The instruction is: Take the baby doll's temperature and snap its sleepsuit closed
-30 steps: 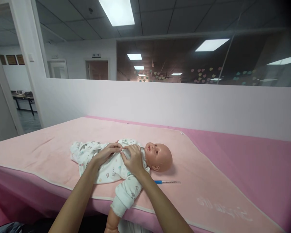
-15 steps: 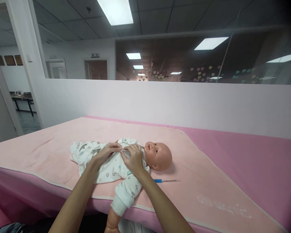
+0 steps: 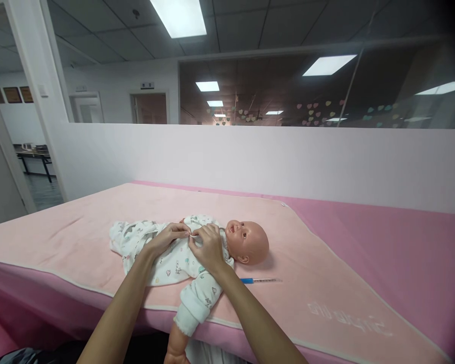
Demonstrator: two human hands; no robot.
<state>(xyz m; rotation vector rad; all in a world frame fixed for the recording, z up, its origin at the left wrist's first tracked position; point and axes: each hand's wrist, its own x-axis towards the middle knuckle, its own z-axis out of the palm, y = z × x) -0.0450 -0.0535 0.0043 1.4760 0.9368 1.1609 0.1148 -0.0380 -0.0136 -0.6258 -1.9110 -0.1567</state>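
Note:
A baby doll point(image 3: 252, 242) lies on its back with its head to the right, dressed in white printed clothes point(image 3: 170, 268). Over its chest my left hand point(image 3: 170, 236) and my right hand point(image 3: 208, 247) meet, fingers pinched close together. Between the fingertips runs a thin white tie point(image 3: 193, 236) of the garment, pinched by both hands. One doll arm in a cuffed sleeve hangs past the front edge. Beside my right forearm lies a thermometer-like stick point(image 3: 260, 280) with a blue end.
A peach blanket point(image 3: 326, 283) covers the pink-covered table point(image 3: 382, 232). A white half wall point(image 3: 269, 162) with glass above stands behind. At the left is a doorway, with a desk point(image 3: 36, 157) beyond it.
My hands stay at the doll's chest with only slight finger movement. The view has shifted a little; the doll and the stick lie as before.

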